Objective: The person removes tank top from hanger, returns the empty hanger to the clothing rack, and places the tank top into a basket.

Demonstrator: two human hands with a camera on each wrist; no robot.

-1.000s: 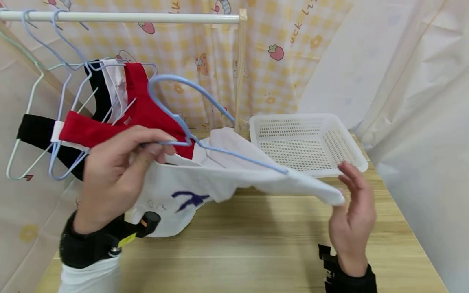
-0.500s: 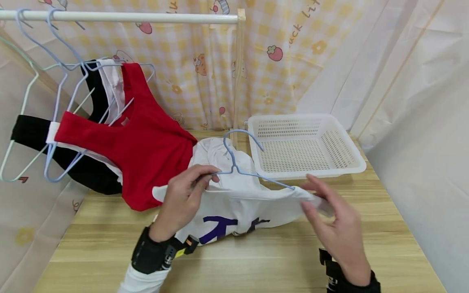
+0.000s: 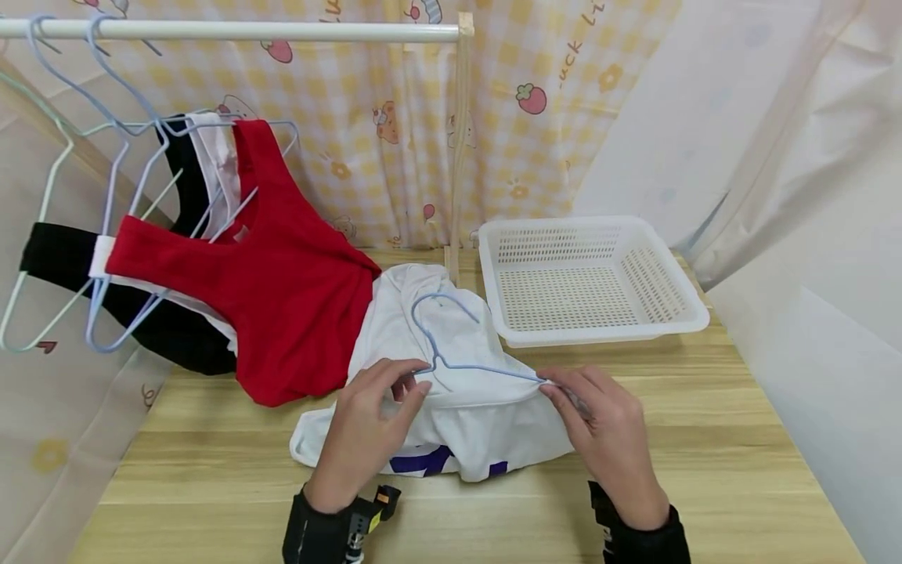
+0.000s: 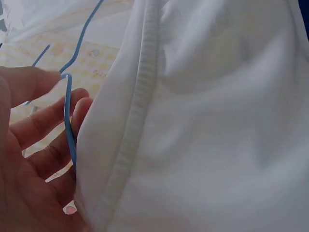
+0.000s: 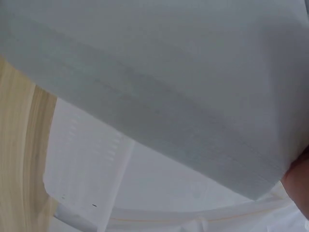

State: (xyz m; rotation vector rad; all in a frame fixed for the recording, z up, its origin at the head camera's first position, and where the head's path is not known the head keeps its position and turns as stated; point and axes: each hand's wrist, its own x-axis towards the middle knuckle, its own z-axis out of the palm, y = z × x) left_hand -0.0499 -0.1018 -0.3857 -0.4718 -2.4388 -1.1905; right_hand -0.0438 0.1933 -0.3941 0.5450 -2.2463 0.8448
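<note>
In the head view a white top (image 3: 486, 435) with a dark blue print lies bunched over the middle of the table. A blue wire hanger (image 3: 486, 369) rests over its neckline, hook pointing away from me. My left hand (image 3: 366, 431) pinches the hanger just left of its neck; the left wrist view shows the blue wire (image 4: 68, 106) running across those fingers. At the hanger's right end, my right hand (image 3: 607, 423) pinches the top's shoulder between thumb and fingers. The hanger's left end is hidden by my left hand and the fabric. White cloth (image 5: 145, 87) fills much of the right wrist view.
A white rail (image 3: 282, 33) on a wooden post (image 3: 461, 141) carries hangers with a red tank top (image 3: 282, 305), a white one and a black one (image 3: 183, 337). Behind the right hand stands a white plastic basket (image 3: 592, 335) on the wooden table (image 3: 726, 454).
Both hands have lowered the hanger and white top toward the table, the left hand moving right. My right hand has gone from loose fingers beside the shoulder to pinching it.
</note>
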